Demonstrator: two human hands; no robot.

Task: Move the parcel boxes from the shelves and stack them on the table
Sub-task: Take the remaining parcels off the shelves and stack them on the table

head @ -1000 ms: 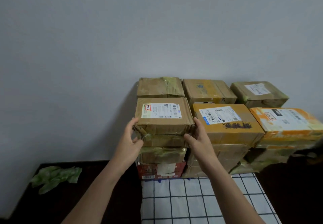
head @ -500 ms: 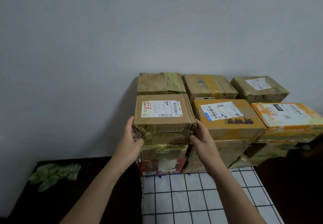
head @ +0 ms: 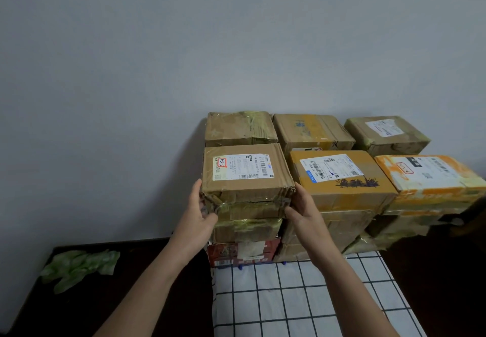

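Observation:
A brown parcel box with a white label (head: pixel 246 176) tops the front-left stack on the table. My left hand (head: pixel 198 214) grips its left front corner, thumb on the front face. My right hand (head: pixel 302 211) holds its right lower corner between thumb and fingers. Under it lie a taped box (head: pixel 246 229) and a red box (head: pixel 242 254). Beside it to the right stand an orange box (head: pixel 342 181) and an orange-and-white box (head: pixel 431 179). Three more boxes line the wall behind: (head: pixel 240 129), (head: pixel 313 133), (head: pixel 386 134).
A white cloth with a dark grid (head: pixel 302 297) covers the table in front of the stacks. Dark table surface (head: pixel 131 297) extends left, with a crumpled green plastic bag (head: pixel 79 267) on it. A plain grey wall (head: pixel 210 47) rises behind. A dark object (head: pixel 462 221) sits at the right edge.
Both hands stay on the sides of the labelled box, which keeps its place on the stack. The view shifted slightly, so the boxes sit a little higher in frame than one second ago.

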